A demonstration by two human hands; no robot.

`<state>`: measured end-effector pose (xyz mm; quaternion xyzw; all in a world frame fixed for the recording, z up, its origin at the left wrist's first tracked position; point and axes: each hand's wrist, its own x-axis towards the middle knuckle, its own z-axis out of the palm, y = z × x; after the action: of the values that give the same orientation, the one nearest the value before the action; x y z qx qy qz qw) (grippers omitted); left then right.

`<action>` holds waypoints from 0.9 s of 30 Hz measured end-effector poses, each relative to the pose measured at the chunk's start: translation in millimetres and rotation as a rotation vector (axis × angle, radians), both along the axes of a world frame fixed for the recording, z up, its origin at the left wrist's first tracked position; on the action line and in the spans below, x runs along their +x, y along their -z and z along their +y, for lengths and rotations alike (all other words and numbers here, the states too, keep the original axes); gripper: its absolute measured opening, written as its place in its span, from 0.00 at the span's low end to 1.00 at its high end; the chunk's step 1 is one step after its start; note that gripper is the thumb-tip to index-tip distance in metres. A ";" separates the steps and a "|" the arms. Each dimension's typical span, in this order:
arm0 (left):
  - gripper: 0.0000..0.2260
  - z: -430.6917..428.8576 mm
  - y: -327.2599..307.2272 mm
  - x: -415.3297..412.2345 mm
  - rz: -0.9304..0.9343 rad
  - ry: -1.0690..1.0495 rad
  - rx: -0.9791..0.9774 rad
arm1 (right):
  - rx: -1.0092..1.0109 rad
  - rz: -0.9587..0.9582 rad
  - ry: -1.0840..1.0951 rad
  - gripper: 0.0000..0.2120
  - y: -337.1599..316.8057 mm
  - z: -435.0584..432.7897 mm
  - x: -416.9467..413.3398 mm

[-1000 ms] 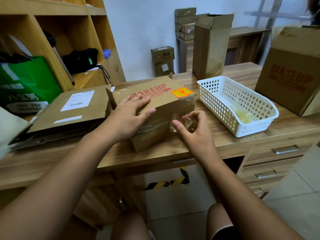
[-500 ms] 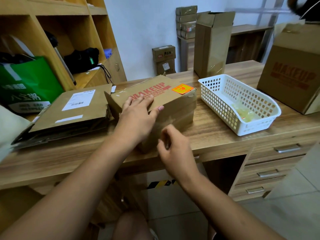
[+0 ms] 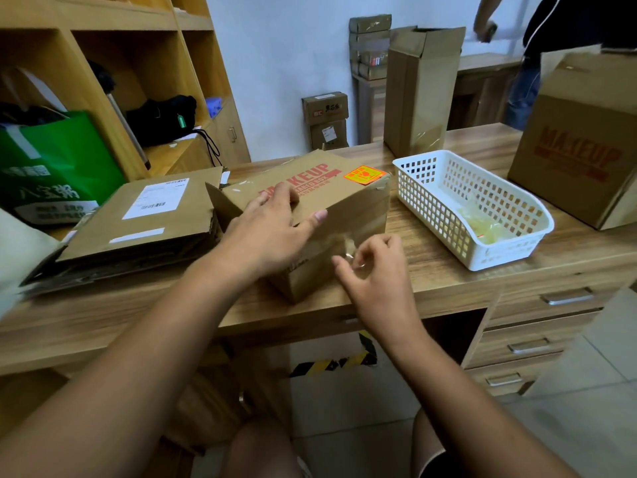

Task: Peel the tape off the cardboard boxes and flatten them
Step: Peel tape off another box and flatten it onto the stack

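- A bare strip of worktop (image 3: 406, 215) runs between the taped box (image 3: 348, 208) and the white basket (image 3: 472, 212).
- Flattened cardboard (image 3: 144, 219) touches the box's left side.

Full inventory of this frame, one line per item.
MAKEUP box: 1, brown, desk centre.
clear tape: 1 strip, transparent, that box's front.
flattened boxes: 1 stack, brown, desk left.
basket: 1, white, right of that box.
tall open box: 1, brown, behind basket.
large MAKEUP box: 1, brown, far right.
green bag: 1, green, at the shelf, left.
second person: 1, dark top, background right.
left hand: 1, flat on box top.
right hand: 1, pinches the clear tape.
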<state>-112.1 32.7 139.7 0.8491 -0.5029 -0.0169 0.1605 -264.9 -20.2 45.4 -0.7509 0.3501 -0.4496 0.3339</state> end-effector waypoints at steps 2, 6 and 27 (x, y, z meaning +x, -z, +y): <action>0.24 4.3 -6.9 7.4 0.013 0.050 0.031 | -0.002 -0.033 0.072 0.15 1.3 -14.4 -1.4; 0.25 12.0 -12.5 21.0 0.096 0.155 0.041 | 0.091 -0.127 0.098 0.16 1.2 -32.2 -1.3; 0.38 9.9 -12.2 28.1 -0.116 0.255 0.153 | 0.170 0.053 -0.135 0.26 15.4 -34.0 -7.3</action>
<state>-84.0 42.7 151.9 0.7877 -0.6123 -0.0262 0.0626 -272.2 -54.3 29.9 -0.7533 0.3444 -0.3748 0.4165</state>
